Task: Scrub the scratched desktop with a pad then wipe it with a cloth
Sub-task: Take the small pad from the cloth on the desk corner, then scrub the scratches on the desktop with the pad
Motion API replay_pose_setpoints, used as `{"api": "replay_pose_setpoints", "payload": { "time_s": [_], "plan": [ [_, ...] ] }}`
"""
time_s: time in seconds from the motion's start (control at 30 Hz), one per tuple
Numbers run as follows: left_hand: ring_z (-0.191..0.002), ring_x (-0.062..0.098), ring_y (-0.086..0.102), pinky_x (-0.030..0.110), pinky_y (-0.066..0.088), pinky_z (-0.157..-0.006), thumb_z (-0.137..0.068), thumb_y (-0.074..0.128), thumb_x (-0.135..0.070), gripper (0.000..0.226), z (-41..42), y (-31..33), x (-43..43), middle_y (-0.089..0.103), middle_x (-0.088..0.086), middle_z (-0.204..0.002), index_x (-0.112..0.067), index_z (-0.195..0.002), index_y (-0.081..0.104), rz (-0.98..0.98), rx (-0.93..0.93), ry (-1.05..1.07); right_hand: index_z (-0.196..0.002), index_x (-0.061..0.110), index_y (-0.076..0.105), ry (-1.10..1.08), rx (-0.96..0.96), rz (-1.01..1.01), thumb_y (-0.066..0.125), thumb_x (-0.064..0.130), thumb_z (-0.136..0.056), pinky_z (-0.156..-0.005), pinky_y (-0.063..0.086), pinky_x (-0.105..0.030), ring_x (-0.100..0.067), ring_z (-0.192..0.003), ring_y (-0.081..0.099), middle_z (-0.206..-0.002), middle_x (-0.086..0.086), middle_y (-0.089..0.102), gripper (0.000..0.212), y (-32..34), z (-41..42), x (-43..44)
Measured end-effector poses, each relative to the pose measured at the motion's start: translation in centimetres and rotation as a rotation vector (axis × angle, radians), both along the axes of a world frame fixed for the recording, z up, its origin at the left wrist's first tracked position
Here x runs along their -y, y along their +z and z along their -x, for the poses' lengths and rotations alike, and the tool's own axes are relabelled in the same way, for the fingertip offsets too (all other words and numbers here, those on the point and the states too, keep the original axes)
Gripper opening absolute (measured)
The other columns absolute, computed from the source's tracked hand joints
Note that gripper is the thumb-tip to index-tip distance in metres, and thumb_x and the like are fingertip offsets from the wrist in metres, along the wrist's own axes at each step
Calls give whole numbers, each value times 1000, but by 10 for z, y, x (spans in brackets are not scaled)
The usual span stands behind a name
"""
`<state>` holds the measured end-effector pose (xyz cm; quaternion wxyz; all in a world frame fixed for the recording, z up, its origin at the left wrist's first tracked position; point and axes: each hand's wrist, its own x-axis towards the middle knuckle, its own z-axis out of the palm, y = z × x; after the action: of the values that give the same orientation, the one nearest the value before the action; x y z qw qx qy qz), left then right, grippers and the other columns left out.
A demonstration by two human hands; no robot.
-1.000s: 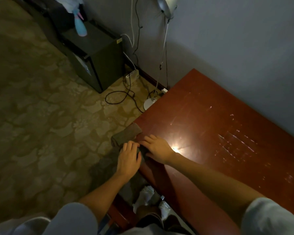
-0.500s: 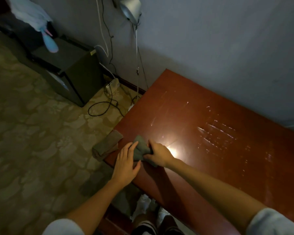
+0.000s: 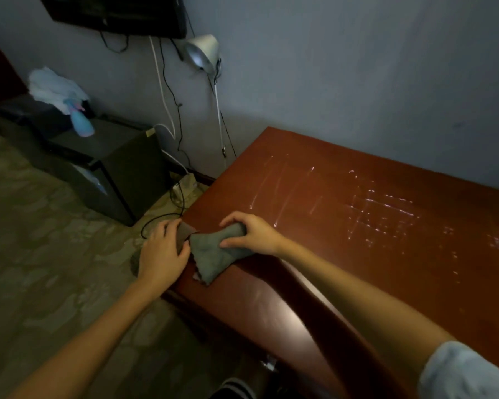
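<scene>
Right sleeve: pale fabric point(image 3: 467, 372) at the near right corner, forearm reaching over the desk's front edge.
Right hand: point(image 3: 251, 231) fingers and thumb curled around one bunched end of the cloth.
Cloth: grey-green point(image 3: 213, 253), its loose end lying on the desktop near the left front corner.
Left hand: point(image 3: 163, 251) fingers nearly straight, laid over the pad, just beside the cloth.
Pad: brownish point(image 3: 185, 229), at the desk's left edge, mostly hidden under the fingers.
Desktop: red-brown and glossy point(image 3: 329, 254), with pale scratches point(image 3: 380, 214) farther right, well apart from both hands.
Floor: patterned carpet point(image 3: 41, 254), a power strip point(image 3: 185, 184) by the wall.
Cabinet: black point(image 3: 118, 168), a blue spray bottle point(image 3: 81, 123) on top.
Wall: a lamp point(image 3: 202, 51) beside cables.
</scene>
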<state>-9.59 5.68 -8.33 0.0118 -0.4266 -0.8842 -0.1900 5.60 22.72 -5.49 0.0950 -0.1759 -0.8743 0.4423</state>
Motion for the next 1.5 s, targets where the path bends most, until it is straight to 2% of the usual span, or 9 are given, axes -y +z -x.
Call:
{"api": "replay_pose_setpoints", "payload": {
  "time_s": [0.17, 0.27, 0.63, 0.77, 0.87, 1.1, 1.27, 1.37, 1.5],
  "plan": [
    [-121, 31, 50, 42, 44, -97, -93, 44, -55, 66, 14, 13, 23, 48, 13, -137, -15, -145, 36, 135, 70, 38, -117, 13, 57, -150, -109, -15, 79, 25, -75, -89, 38, -15, -6, -105, 52, -112, 6, 56, 49, 0, -4, 17],
    [-115, 29, 55, 40, 48, -93, -94, 46, -51, 59, 25, 22, 36, 55, 10, -131, -14, -140, 44, 168, 224, 14, -112, 16, 55, -285, -186, 202, 79, 20, -76, -86, 47, -22, -11, -100, 56, -107, 1, 58, 43, 3, -9, 37],
    [-99, 27, 60, 37, 52, -81, -85, 68, -25, 37, 32, 28, 68, 61, 11, -112, -10, -116, 54, -213, 552, 156, -119, 3, 51, -430, -170, 410, 76, 15, -77, -79, 56, -31, -20, -92, 64, -111, -11, 62, 50, 17, -12, 89],
    [-80, 26, 61, 32, 46, -62, -90, 62, -14, 35, 48, 39, 82, 63, 18, -102, -2, -121, 50, -507, 832, 251, -117, 4, 53, -363, -89, 337, 75, 20, -80, -69, 55, -19, -14, -87, 63, -105, -6, 62, 46, 24, 20, 103],
    [-65, 13, 51, 25, 42, -55, -91, 61, -11, 37, 58, 49, 88, 56, 7, -89, -3, -122, 44, -616, 855, 302, -109, 6, 56, -320, -56, 307, 75, 20, -80, -70, 52, -18, -15, -87, 62, -102, -6, 62, 37, 23, 54, 107],
    [-95, 19, 54, 28, 45, -72, -89, 63, -8, 43, 75, 56, 75, 56, 9, -117, -9, -130, 48, -650, 834, 225, -131, 13, 47, -265, 110, -44, 76, 36, -78, -91, 46, -31, -20, -115, 53, -124, -3, 54, 65, 13, 95, 89],
    [-94, 17, 55, 26, 46, -74, -85, 65, 0, 39, 76, 50, 38, 60, 11, -112, -6, -123, 57, -642, 840, 80, -133, 22, 48, -208, 208, -199, 73, 51, -75, -100, 42, -39, -21, -120, 50, -128, -2, 55, 70, 3, 95, 65],
    [-95, 17, 57, 19, 48, -71, -83, 66, 2, 36, 76, 49, 11, 60, 7, -105, -7, -118, 60, -624, 871, -71, -137, 21, 44, -188, 81, -277, 70, 40, -82, -105, 32, -36, -23, -126, 37, -132, -7, 46, 64, 12, 98, 49],
    [-95, 13, 59, 17, 50, -75, -81, 68, 3, 35, 79, 51, -17, 62, 1, -101, -11, -113, 63, -602, 896, -272, -142, 12, 37, -149, -183, 99, 61, 4, -86, -99, 41, -21, -18, -128, 40, -141, -11, 41, 61, 31, 111, 22]
  ]
}}
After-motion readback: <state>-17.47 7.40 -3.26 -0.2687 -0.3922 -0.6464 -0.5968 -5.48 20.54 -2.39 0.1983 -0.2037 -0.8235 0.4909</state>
